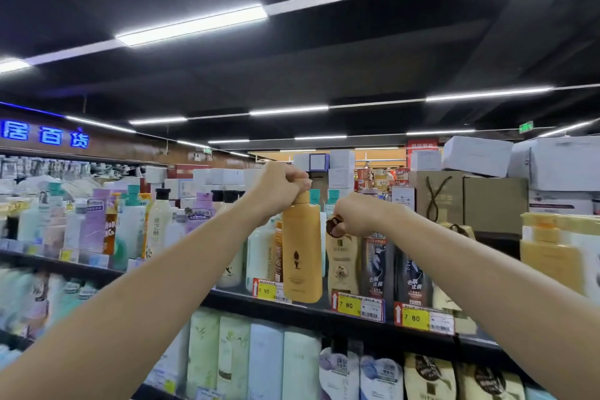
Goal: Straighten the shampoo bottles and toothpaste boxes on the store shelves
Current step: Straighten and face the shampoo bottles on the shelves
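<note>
A tall orange shampoo bottle [302, 253] stands upright at the front edge of the top shelf [311, 310]. My left hand [281, 185] is closed around its cap from above. Right beside it stands a cream bottle [342, 265] with a dark brown cap. My right hand [357, 216] grips that cap. Two dark grey bottles [378, 269] stand to the right of the cream one. White and green bottles stand behind and to the left of the orange one.
Yellow price tags [349, 305] hang along the shelf edge. Pale green, blue and cream bottles [266, 364] fill the shelf below. Rows of purple and white bottles [97, 227] run off to the left. Brown gift bags and white boxes [470, 201] are stacked at the right.
</note>
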### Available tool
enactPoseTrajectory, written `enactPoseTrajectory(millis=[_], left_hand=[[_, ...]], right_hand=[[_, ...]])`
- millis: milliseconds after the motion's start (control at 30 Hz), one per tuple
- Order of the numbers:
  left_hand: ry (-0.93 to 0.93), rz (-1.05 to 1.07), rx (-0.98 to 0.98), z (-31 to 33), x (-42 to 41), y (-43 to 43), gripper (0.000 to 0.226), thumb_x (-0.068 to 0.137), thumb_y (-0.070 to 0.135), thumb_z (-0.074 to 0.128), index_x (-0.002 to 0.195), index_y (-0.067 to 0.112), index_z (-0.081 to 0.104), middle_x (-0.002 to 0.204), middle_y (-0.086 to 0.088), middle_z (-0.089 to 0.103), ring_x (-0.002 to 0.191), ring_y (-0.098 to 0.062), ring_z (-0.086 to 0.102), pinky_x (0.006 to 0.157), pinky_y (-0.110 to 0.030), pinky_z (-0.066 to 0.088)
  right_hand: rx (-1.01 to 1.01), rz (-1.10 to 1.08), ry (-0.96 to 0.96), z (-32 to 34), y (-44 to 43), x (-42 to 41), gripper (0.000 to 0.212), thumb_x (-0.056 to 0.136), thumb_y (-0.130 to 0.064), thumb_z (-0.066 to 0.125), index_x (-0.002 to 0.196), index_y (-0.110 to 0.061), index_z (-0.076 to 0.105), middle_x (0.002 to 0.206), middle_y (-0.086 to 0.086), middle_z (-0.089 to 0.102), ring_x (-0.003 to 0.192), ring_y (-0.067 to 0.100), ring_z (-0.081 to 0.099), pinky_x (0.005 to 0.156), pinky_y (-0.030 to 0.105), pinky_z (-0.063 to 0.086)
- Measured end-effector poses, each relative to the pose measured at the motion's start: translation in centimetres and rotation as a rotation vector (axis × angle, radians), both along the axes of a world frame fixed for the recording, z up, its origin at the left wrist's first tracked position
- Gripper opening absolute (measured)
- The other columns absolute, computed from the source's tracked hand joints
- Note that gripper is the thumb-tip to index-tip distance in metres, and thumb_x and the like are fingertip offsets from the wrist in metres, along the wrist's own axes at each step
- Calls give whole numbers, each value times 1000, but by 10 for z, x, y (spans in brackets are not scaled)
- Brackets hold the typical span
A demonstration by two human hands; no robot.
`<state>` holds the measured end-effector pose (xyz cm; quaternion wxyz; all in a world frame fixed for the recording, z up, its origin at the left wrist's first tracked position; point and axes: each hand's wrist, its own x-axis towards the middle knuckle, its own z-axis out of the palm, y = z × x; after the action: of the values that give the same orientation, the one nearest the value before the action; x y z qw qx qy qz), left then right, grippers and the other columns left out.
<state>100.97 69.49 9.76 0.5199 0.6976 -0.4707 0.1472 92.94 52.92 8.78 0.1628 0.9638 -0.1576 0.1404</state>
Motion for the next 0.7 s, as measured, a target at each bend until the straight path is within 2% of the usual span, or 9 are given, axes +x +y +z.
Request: enactPoseTrajectory(millis=[100, 167, 233, 333, 433, 467, 533, 600, 700], left_hand=[[21, -20, 6, -2, -1, -3, 30, 98, 15, 61, 126, 8, 65, 115, -1, 60, 111, -21, 57, 92, -32, 52], [27, -35, -2, -2, -4, -6, 30, 98, 16, 61, 127, 8, 65, 115, -1, 59, 110, -19, 56, 89, -30, 52], [12, -30, -19, 0, -8, -9, 29, 97, 18, 62, 125, 9, 66, 113, 1, 60, 108, -18, 58, 80, -23, 50], [-11, -31, -60, 8, -20, -13, 25, 96, 21, 65, 119, 13, 69, 105, 3, 66, 99, -14, 62, 73, -19, 50], [-55, -37, -72, 18, -40, -22, 22, 94, 25, 67, 113, 16, 73, 101, 4, 69, 95, -12, 64, 74, -22, 53], [-68, -44, -67, 22, -48, -28, 20, 94, 26, 67, 112, 17, 74, 101, 4, 70, 95, -12, 64, 75, -23, 54], [-73, -85, -62, 28, -68, -41, 19, 94, 26, 68, 109, 17, 76, 99, 3, 71, 94, -12, 65, 75, -25, 55], [-68, -129, -52, 33, -90, -58, 20, 94, 26, 68, 110, 17, 75, 99, 2, 71, 94, -13, 65, 78, -28, 57], [-55, -204, -42, 37, -118, -89, 18, 92, 25, 70, 107, 17, 76, 100, 1, 72, 96, -15, 67, 86, -37, 59]], right_hand=[[-194, -55, 13, 2, 0, -4, 33, 94, -47, 63, 88, -15, 58, 77, -3, 55, 76, 16, 56, 71, 33, 47], [-148, -68, 21, 3, -6, -5, 37, 91, -51, 64, 90, -14, 64, 80, -2, 62, 77, 15, 60, 73, 33, 54], [4, -47, -13, 5, -14, -8, 37, 92, -50, 64, 99, -15, 69, 93, 1, 70, 85, 16, 65, 82, 37, 58], [251, 110, -149, 23, -17, -35, 42, 97, -39, 60, 133, -16, 61, 125, 3, 67, 106, 13, 62, 96, 33, 51], [649, 276, -157, 46, -14, -84, 42, 95, -32, 62, 136, -24, 59, 127, -1, 64, 108, 12, 59, 87, 28, 45], [713, 295, -123, 51, -15, -99, 42, 94, -34, 64, 135, -26, 59, 124, -3, 64, 108, 13, 59, 85, 29, 45], [704, 295, -88, 56, -21, -125, 43, 93, -44, 63, 133, -28, 60, 118, -5, 66, 105, 13, 60, 86, 30, 47], [621, 270, -134, 56, -33, -145, 43, 90, -54, 63, 126, -28, 64, 110, -6, 69, 101, 14, 62, 85, 31, 49], [545, 229, -225, 54, -54, -174, 40, 89, -53, 65, 119, -25, 66, 105, -4, 67, 96, 15, 62, 80, 30, 47]])
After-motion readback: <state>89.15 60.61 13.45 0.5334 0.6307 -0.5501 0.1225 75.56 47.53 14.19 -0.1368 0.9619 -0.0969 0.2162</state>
